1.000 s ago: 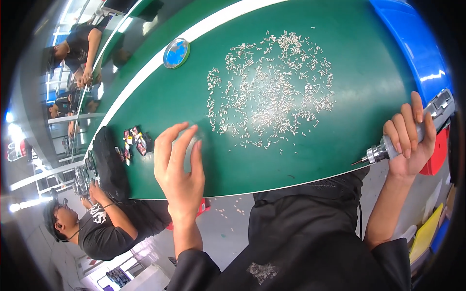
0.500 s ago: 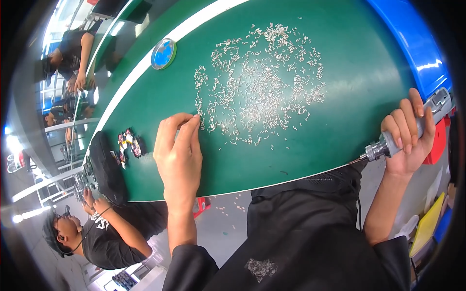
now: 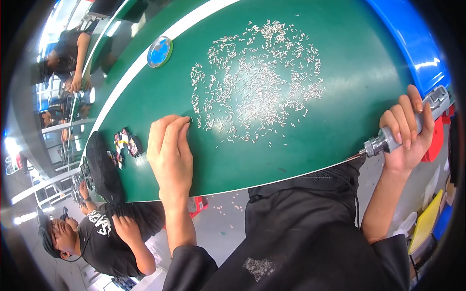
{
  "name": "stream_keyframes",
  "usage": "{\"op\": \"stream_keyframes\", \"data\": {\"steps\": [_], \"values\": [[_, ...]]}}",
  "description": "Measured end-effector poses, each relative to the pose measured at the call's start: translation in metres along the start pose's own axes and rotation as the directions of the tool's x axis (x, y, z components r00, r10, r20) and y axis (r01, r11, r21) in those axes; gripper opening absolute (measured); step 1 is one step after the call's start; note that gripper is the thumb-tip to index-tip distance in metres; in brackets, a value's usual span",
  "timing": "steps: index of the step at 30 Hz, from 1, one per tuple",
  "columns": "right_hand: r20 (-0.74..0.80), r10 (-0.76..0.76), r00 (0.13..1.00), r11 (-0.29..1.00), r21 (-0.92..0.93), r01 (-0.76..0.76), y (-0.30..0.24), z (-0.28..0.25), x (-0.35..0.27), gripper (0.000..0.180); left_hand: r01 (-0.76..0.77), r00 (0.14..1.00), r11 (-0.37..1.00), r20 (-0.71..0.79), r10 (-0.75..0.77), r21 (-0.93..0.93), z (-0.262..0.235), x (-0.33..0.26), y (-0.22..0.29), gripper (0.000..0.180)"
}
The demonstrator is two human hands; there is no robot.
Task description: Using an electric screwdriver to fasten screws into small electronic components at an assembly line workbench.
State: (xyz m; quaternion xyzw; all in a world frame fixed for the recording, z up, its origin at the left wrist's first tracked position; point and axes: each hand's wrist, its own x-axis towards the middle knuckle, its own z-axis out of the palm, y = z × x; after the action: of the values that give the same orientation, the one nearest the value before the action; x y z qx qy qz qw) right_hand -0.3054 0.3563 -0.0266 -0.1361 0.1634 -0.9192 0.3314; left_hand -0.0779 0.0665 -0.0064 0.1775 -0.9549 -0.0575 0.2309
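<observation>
My left hand (image 3: pixel 171 157) hovers over the green table at the left edge of a wide scatter of small slim pale pieces (image 3: pixel 259 85), like screws or pins. Thumb and fingertips are pressed together; anything between them is too small to make out. At the right, my right hand (image 3: pixel 407 128) is wrapped around a grey electric screwdriver (image 3: pixel 381 144) with a silver collar. Its thin bit points left and down, close to the table's front edge.
A round clear dish (image 3: pixel 160 52) with blue contents stands at the far left. Small wrapped packets (image 3: pixel 127 143) lie beside a black pouch (image 3: pixel 103 167). A blue bin (image 3: pixel 412 43) borders the right. At the left, a co-worker (image 3: pixel 107 237) in black is close to the table.
My left hand has shifted slightly left, away from the pale pieces, its fingers still pinched. The right hand keeps the screwdriver in nearly the same place. The co-worker's arms and head have moved.
</observation>
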Motion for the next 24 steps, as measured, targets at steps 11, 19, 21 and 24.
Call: {"op": "stream_keyframes", "data": {"steps": [11, 19, 21, 24], "values": [[-0.002, -0.011, 1.0, 1.0, 0.009, 0.011, -0.0033, -0.0006, -0.0014, 0.018, -0.038, 0.999, 0.998, 0.021, 0.037, 0.044, 0.0004, 0.0043, 0.0029, 0.015], [0.007, -0.004, 1.0, 1.0, 0.018, 0.004, -0.003, -0.0003, -0.0013, 0.018, -0.092, 0.996, 0.993, 0.024, 0.09, 0.069, 0.0007, 0.0044, -0.0002, 0.021], [0.007, -0.005, 1.0, 1.0, 0.018, 0.005, -0.0027, 0.001, -0.0007, 0.018, -0.097, 0.995, 0.993, 0.023, 0.095, 0.066, 0.0, 0.0044, -0.001, 0.021], [0.023, 0.001, 1.0, 1.0, 0.014, -0.002, -0.0032, 0.0001, 0.0003, 0.018, -0.093, 0.996, 0.993, 0.017, 0.092, 0.067, 0.0009, 0.0056, -0.0004, 0.022]]}}
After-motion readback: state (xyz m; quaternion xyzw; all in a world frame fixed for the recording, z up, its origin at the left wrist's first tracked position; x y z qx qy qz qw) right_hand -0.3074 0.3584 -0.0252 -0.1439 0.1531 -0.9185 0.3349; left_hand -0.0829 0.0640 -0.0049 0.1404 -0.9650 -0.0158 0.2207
